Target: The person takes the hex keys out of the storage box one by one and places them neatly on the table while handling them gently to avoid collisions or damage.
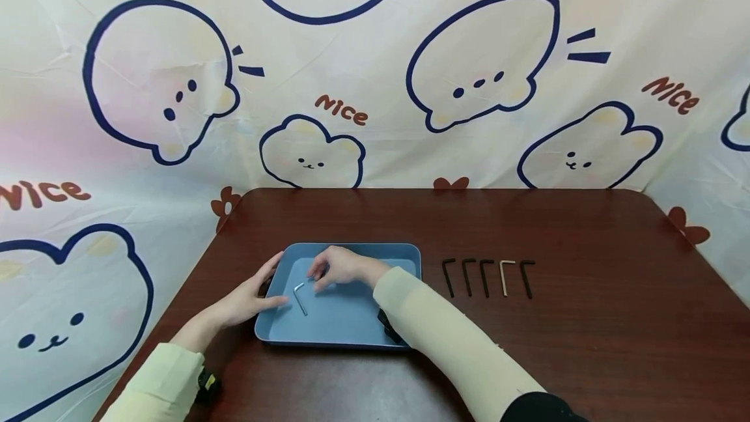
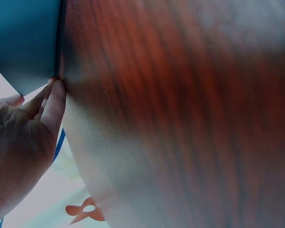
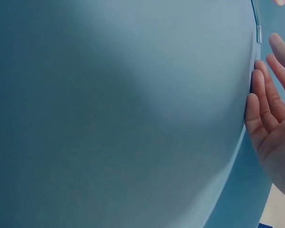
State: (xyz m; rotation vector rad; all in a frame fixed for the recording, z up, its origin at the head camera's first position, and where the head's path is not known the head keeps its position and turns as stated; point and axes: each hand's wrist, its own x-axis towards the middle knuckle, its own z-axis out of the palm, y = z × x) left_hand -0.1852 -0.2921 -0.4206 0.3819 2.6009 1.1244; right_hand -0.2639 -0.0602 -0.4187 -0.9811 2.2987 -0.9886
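A shallow blue tray (image 1: pixel 351 318) lies on the table. Inside its left half is a silver hex key (image 1: pixel 301 301), its short arm toward the back. My left hand (image 1: pixel 243 301) holds the tray's left rim, thumb over the edge and fingers along the outside; the left wrist view shows those fingers (image 2: pixel 52 107) against the outer wall. Over the tray, just right of the hex key, hovers my right hand (image 1: pixel 342 267), its fingers loosely bent and apart from the thumb. Nothing shows between them. In the right wrist view the hex key (image 3: pixel 259 34) appears beyond the fingertips.
Right of the tray, a row of several hex keys lies on the brown table (image 1: pixel 586 344); most are black, such as the leftmost key (image 1: pixel 448 279), and one pale key (image 1: pixel 504 279) is among them. A printed cloth (image 1: pixel 387 70) hangs behind and beside the table.
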